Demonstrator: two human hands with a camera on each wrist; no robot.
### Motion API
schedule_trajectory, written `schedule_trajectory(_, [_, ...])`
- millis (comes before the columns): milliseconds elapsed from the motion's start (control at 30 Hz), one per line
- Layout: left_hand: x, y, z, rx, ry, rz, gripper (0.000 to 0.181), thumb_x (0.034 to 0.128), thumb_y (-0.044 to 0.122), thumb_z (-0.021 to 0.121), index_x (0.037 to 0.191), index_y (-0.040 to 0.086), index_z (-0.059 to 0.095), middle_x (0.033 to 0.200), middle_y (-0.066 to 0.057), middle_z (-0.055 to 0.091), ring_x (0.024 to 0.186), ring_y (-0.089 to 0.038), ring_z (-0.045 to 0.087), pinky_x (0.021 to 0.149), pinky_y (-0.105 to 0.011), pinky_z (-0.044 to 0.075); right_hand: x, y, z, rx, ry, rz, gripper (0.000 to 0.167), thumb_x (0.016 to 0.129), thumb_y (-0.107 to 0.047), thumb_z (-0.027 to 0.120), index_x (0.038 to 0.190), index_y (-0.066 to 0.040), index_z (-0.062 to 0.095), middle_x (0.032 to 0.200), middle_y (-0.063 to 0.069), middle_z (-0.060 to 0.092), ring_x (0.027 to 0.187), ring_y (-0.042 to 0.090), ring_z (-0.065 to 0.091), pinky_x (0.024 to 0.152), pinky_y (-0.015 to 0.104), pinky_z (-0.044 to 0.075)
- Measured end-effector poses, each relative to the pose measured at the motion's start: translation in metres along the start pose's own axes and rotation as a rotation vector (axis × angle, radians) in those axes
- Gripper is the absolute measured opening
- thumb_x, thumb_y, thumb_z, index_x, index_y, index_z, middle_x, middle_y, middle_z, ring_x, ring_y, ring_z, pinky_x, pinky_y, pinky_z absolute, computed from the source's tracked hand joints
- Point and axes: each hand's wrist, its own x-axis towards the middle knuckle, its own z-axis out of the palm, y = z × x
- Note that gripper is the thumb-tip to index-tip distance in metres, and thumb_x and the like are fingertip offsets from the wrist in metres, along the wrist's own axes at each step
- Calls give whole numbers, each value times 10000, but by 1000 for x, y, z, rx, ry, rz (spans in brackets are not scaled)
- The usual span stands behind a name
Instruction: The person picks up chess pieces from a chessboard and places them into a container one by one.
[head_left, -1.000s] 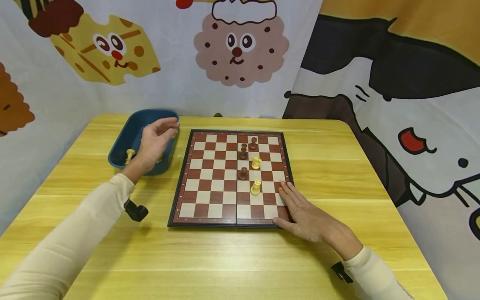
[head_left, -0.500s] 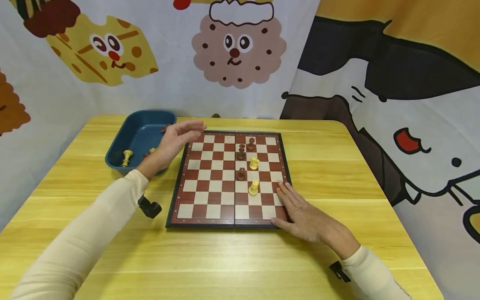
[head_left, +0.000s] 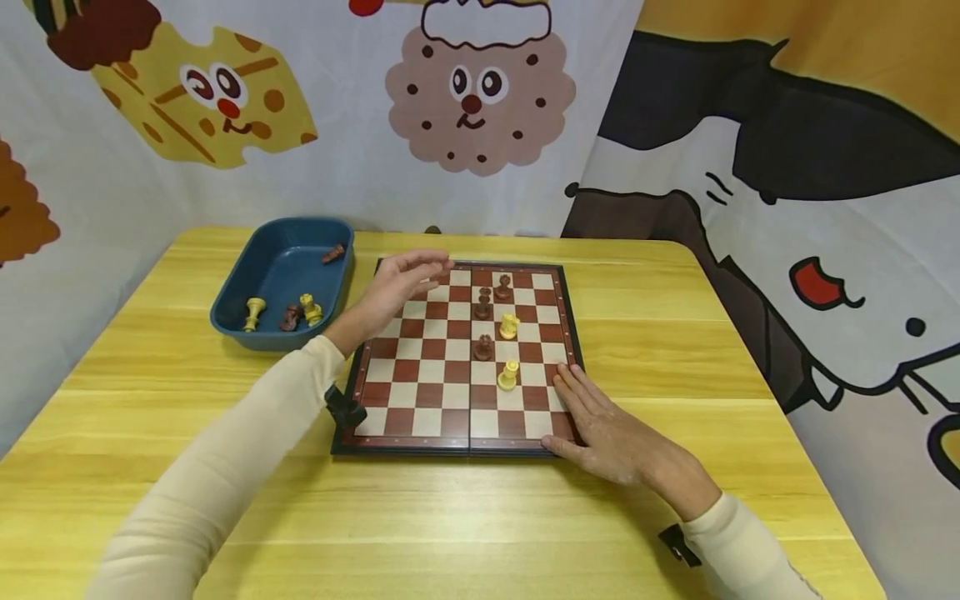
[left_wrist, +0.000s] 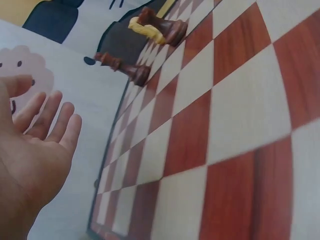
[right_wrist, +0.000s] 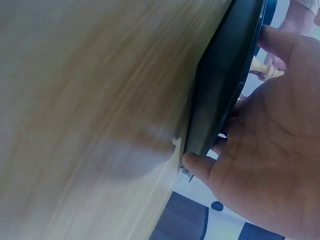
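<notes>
Head view bright, w/ glare on table; L wrist pic soft, R dimmer, bluish.

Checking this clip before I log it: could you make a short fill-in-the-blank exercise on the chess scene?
1. The tub beside the board is coloured ____.
2. Exactly ____ yellow pieces stand on the board.
3. The left hand, above the board, holds ____.
4. The right hand touches the board's near ____ corner.

Missing words: blue; two; nothing; right.

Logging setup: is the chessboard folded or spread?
Spread open: the chessboard lies flat, its middle seam visible with a checkered half on each side.
</notes>
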Motion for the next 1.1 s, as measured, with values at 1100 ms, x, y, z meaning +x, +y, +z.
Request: schedule_trajectory(1100, [18, -41, 59, 335, -18, -194, 284, 1047, 65, 583, 1310, 1, 667, 1209, -76, 710, 1167, -167, 620, 939, -313, 517, -1, -2, 0, 20, -16, 10, 929, 1027, -634, 428, 1617, 8, 105, 1685, 157, -7, 1537, 312, -38, 1202, 517, 176])
